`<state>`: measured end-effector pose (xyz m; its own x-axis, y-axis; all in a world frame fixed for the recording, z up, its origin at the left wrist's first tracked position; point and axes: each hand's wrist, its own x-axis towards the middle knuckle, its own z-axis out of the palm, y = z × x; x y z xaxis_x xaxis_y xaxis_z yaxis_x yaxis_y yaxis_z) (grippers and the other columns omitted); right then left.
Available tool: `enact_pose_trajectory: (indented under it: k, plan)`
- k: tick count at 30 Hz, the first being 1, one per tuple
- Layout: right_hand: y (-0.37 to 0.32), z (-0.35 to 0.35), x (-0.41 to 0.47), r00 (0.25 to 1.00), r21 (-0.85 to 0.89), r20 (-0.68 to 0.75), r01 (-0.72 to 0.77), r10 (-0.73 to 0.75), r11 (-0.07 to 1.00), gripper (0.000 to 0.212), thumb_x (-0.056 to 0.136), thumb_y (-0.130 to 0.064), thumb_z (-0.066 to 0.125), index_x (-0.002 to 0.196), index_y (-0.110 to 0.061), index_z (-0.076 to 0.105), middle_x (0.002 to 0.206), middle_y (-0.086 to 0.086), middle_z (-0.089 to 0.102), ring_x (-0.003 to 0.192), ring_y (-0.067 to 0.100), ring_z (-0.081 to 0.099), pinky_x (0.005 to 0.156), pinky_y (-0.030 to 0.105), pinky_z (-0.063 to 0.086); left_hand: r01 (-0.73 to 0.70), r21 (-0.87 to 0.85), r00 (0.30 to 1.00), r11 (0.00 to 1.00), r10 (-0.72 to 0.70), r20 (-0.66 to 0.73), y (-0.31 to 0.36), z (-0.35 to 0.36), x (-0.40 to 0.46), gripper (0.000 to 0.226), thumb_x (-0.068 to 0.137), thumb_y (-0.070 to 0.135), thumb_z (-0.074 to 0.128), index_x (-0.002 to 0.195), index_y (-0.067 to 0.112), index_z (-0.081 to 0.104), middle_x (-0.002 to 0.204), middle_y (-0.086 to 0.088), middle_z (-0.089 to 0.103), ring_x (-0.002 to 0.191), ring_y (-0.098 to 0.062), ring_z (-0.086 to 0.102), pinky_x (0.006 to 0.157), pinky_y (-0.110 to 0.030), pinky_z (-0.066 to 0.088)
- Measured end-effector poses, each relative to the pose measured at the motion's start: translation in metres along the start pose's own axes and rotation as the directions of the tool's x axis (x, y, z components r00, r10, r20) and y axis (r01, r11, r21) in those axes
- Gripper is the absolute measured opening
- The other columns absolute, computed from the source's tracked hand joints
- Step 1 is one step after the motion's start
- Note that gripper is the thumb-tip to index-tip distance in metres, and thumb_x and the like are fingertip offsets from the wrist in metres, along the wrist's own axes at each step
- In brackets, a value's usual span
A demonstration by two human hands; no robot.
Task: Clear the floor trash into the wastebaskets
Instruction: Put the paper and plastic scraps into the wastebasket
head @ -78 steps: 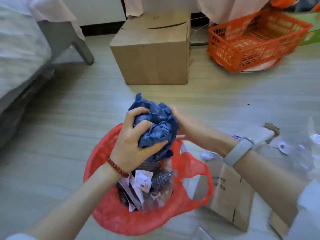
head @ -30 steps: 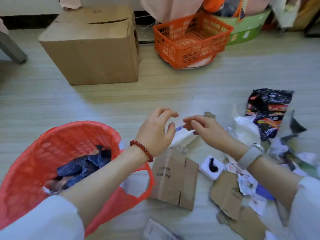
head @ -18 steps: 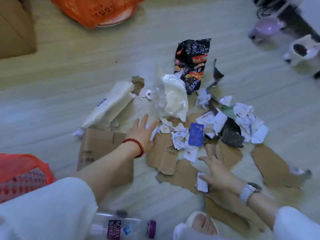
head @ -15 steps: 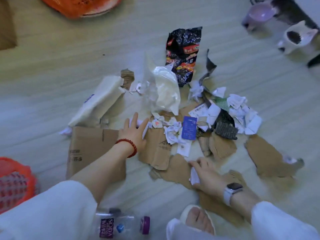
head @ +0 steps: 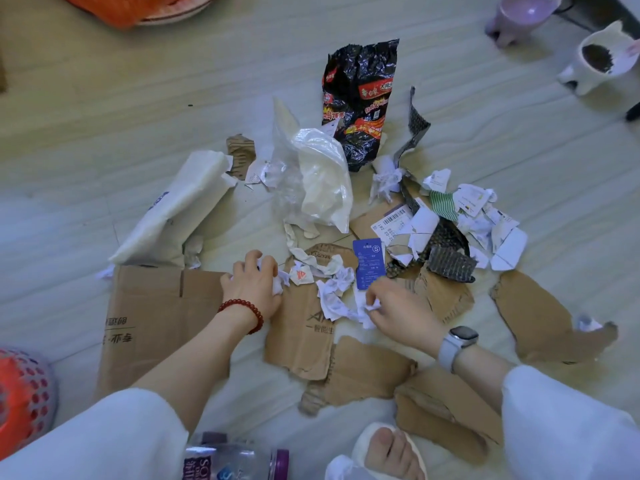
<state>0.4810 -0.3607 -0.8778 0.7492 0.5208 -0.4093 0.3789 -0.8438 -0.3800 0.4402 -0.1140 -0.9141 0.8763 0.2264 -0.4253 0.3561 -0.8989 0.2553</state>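
Note:
A pile of trash covers the floor: torn cardboard pieces (head: 301, 337), crumpled white paper scraps (head: 334, 292), a blue tag (head: 369, 263), a clear plastic bag (head: 318, 181), a black snack wrapper (head: 360, 98) and a white packet (head: 180, 206). My left hand (head: 254, 287), with a red bead bracelet, curls its fingers round a white paper scrap (head: 277, 287). My right hand (head: 398, 313), a watch on its wrist, pinches another white paper scrap (head: 371, 308). The red wastebasket (head: 24, 393) shows only at the lower left edge.
A plastic bottle (head: 235, 462) lies at the bottom edge beside my foot (head: 388, 448) in a white slipper. An orange basket (head: 135, 8) sits at the top left. A purple cup (head: 519, 15) and a white cat-shaped pot (head: 602, 60) stand at the top right.
I dropped the blue crumpled paper into the red wastebasket and turned right to the pile. Both hands moved onto the white scraps, and their fingers have closed on paper.

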Motion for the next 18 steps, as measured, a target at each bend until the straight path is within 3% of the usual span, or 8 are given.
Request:
enact_pose_trajectory:
  k: [2, 4, 6, 8, 10, 13, 16, 18]
  plan:
    - [-0.006, -0.005, 0.015, 0.997, 0.067, -0.047, 0.063, -0.06, 0.996, 0.007, 0.088, -0.023, 0.055, 0.086, -0.018, 0.051, 0.121, 0.004, 0.048, 0.117, 0.025, 0.04, 0.09, 0.036, 0.038, 0.003, -0.035, 1.0, 0.999, -0.003, -0.015, -0.001, 0.0, -0.002, 0.043, 0.078, 0.028, 0.056, 0.117, 0.021, 0.041, 0.136, -0.005, 0.028, 0.116, -0.03, 0.037, 0.092, -0.043, 0.033]
    - [-0.014, -0.002, 0.029, 0.992, 0.017, 0.038, 0.122, -0.122, 0.992, 0.009, 0.087, -0.025, 0.058, 0.087, -0.017, 0.056, 0.149, 0.007, 0.026, 0.139, 0.027, 0.015, 0.109, 0.046, 0.023, 0.014, -0.084, 0.999, 0.996, -0.017, -0.029, -0.002, -0.001, -0.004, 0.051, 0.077, 0.031, 0.057, 0.124, 0.023, 0.039, 0.137, -0.005, 0.028, 0.117, -0.03, 0.037, 0.095, -0.043, 0.033]
    - [-0.025, 0.01, 0.04, 0.97, -0.096, 0.192, 0.17, -0.149, 0.981, 0.008, 0.088, -0.025, 0.056, 0.087, -0.018, 0.055, 0.157, 0.003, 0.002, 0.144, 0.031, -0.01, 0.114, 0.056, 0.006, 0.015, -0.11, 0.999, 0.994, -0.02, -0.043, -0.004, -0.003, -0.006, 0.055, 0.078, 0.033, 0.058, 0.128, 0.024, 0.037, 0.137, -0.004, 0.028, 0.118, -0.031, 0.036, 0.096, -0.043, 0.033]
    - [-0.032, 0.023, 0.048, 0.951, -0.217, 0.269, 0.214, -0.153, 0.952, 0.006, 0.089, -0.023, 0.053, 0.092, -0.018, 0.055, 0.157, 0.002, -0.006, 0.142, 0.034, -0.016, 0.113, 0.06, 0.001, 0.009, -0.123, 0.998, 0.992, -0.017, -0.066, -0.005, -0.006, -0.006, 0.057, 0.078, 0.034, 0.058, 0.13, 0.024, 0.036, 0.138, -0.004, 0.028, 0.119, -0.031, 0.037, 0.095, -0.044, 0.035]
    - [-0.034, 0.028, 0.054, 0.958, -0.291, 0.24, 0.227, -0.159, 0.929, 0.011, 0.087, -0.021, 0.055, 0.098, -0.019, 0.056, 0.157, 0.003, 0.001, 0.143, 0.035, -0.007, 0.109, 0.058, 0.013, -0.008, -0.127, 0.997, 0.992, -0.002, -0.081, -0.006, -0.009, -0.004, 0.06, 0.077, 0.034, 0.058, 0.131, 0.025, 0.035, 0.139, -0.004, 0.027, 0.119, -0.032, 0.037, 0.095, -0.044, 0.037]
    - [-0.038, 0.028, 0.057, 0.975, -0.362, 0.127, 0.215, -0.181, 0.907, 0.026, 0.083, -0.012, 0.057, 0.109, -0.019, 0.057, 0.143, 0.004, 0.031, 0.133, 0.031, 0.023, 0.094, 0.049, 0.032, -0.019, -0.095, 0.998, 0.995, 0.013, -0.061, -0.01, -0.013, -0.005, 0.062, 0.077, 0.034, 0.058, 0.134, 0.026, 0.034, 0.143, -0.003, 0.026, 0.12, -0.032, 0.035, 0.094, -0.044, 0.036]
    - [-0.043, 0.033, 0.052, 0.954, -0.444, -0.004, 0.268, -0.3, 0.855, 0.027, 0.06, -0.008, 0.075, 0.085, -0.012, 0.066, 0.097, 0.007, 0.063, 0.089, 0.027, 0.06, 0.074, 0.037, 0.048, -0.095, 0.055, 0.994, 0.994, 0.098, -0.053, -0.011, -0.008, -0.013, 0.066, 0.078, 0.035, 0.055, 0.138, 0.03, 0.028, 0.15, -0.001, 0.02, 0.125, -0.031, 0.033, 0.096, -0.044, 0.033]
    - [-0.041, 0.036, 0.054, 0.955, -0.351, -0.055, 0.255, -0.292, 0.901, 0.027, 0.061, -0.003, 0.075, 0.085, -0.007, 0.063, 0.091, 0.009, 0.062, 0.082, 0.027, 0.06, 0.063, 0.034, 0.047, -0.217, 0.162, 0.971, 0.963, 0.229, -0.06, -0.007, -0.007, -0.012, 0.07, 0.079, 0.037, 0.052, 0.141, 0.034, 0.022, 0.152, 0.0, 0.018, 0.128, -0.029, 0.031, 0.096, -0.044, 0.032]
